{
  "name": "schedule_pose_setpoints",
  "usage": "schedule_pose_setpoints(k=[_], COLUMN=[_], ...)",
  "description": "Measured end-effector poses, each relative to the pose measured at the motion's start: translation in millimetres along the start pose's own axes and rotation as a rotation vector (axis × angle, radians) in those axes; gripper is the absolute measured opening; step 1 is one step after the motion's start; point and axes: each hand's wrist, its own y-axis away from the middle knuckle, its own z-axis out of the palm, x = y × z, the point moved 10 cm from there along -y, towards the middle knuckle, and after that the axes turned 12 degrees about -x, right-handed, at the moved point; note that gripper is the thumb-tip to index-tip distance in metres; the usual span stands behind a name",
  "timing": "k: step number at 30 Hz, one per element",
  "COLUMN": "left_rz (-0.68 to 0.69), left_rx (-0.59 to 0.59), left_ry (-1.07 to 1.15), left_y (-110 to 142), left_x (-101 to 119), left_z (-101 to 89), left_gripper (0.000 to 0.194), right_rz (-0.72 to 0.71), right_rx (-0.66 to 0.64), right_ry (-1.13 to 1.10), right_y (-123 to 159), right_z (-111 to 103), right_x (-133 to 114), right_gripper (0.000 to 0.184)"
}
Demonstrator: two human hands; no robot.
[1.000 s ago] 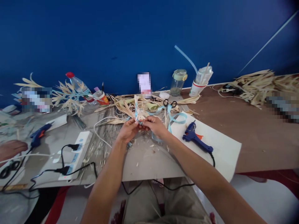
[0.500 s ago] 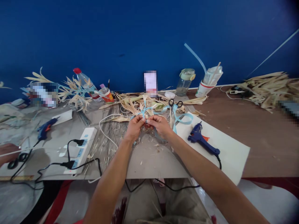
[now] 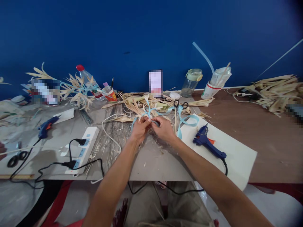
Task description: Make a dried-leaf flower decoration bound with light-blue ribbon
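My left hand (image 3: pixel 141 127) and my right hand (image 3: pixel 164 127) meet over the middle of the table, fingertips nearly touching. Between the left thumb and fingers is the base of a husk flower branch (image 3: pixel 148 110), whose pale dried petals fan out on light blue stems. A short bit of light blue tape (image 3: pixel 155 123) shows at the right thumb and finger, closed in a pinch. More light blue tape (image 3: pixel 190 121) lies in loops to the right, beside black-handled scissors (image 3: pixel 181 104). The exact grip point is partly hidden by the fingers.
A blue glue gun (image 3: pixel 208 142) rests on white board at right; another glue gun (image 3: pixel 47 126) lies left. The power strip (image 3: pixel 82 151), loose wires (image 3: pixel 106 135) and husks (image 3: pixel 279 91) spread around. A bottle (image 3: pixel 88 82), jar (image 3: pixel 191 83) and paper cup (image 3: pixel 211 90) stand at the back.
My fingers have shifted around the stem, and blue tape now shows at the right fingertips. At far left, another person's hand has drawn back almost out of view. The view has shifted slightly.
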Motion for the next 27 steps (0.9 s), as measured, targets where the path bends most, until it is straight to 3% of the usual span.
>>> schedule_pose_setpoints(k=[4, 10, 14, 21, 27], left_rz=[-0.024, -0.061, -0.05, -0.056, -0.034], left_rx=[-0.107, -0.236, -0.294, -0.35, -0.28], left_ry=[0.092, 0.09, 0.079, 0.093, 0.065], left_y=[0.3, 4.8, 6.1, 9.4, 1.9], left_x=[0.5, 7.2, 10.7, 12.9, 10.6], left_z=[9.7, 18.6, 23.0, 26.1, 15.6], left_gripper=[0.033, 0.036, 0.035, 0.035, 0.033], right_rz=[0.036, 0.104, 0.138, 0.136, 0.075], right_rx=[-0.014, -0.166, -0.259, -0.339, -0.252], right_ry=[-0.161, -0.663, -0.824, -0.809, -0.469], right_y=[-2.1, -2.6, -0.2, 2.7, -0.9], right_z=[-0.1, 19.1, 30.9, 38.2, 19.2], right_x=[7.9, 16.1, 13.4, 4.0, 3.7], right_gripper=[0.01, 0.016, 0.02, 0.025, 0.02])
